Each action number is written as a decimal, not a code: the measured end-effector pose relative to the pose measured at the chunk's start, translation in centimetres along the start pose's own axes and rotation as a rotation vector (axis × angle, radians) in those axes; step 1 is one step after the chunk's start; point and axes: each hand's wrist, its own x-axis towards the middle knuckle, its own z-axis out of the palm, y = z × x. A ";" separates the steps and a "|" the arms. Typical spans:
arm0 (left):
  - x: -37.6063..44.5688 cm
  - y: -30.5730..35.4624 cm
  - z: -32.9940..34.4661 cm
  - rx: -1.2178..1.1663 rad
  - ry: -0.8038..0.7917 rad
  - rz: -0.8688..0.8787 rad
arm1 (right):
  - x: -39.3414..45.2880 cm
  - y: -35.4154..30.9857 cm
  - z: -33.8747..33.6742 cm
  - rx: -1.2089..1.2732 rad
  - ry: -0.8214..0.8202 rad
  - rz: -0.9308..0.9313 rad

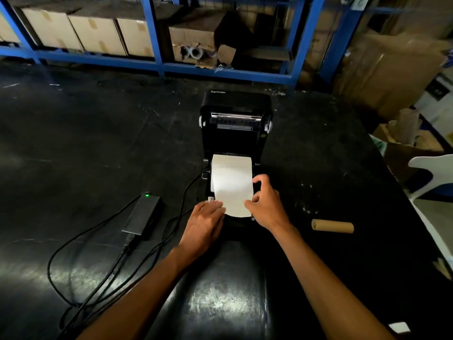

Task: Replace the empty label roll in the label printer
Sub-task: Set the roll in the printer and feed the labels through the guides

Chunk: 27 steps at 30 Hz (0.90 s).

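Observation:
A black label printer [235, 123] stands on the dark table with its lid tipped open away from me. A white label roll [231, 171] sits in its bay, and a loose strip of labels [232, 200] runs from it toward me over the front. My left hand [204, 223] lies on the strip's left front corner, fingers pressed on the paper. My right hand [266, 204] pinches the strip's right edge. The empty brown cardboard core [332, 226] lies on its side on the table to the right of the printer.
A black power brick [144, 214] with a green light lies to the left, and its cables [98, 261] loop across the table toward me. Blue shelving [157, 33] with cardboard boxes stands behind the table. Boxes and a white chair [431, 177] crowd the right edge.

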 end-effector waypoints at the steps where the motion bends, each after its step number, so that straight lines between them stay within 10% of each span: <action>1: 0.0 0.0 0.1 0.017 0.003 -0.006 | -0.1 -0.1 0.1 -0.007 0.024 -0.009; 27: 2.6 0.2 -1.8 0.196 -0.229 0.275 | -2.1 -0.3 3.0 0.113 0.133 0.208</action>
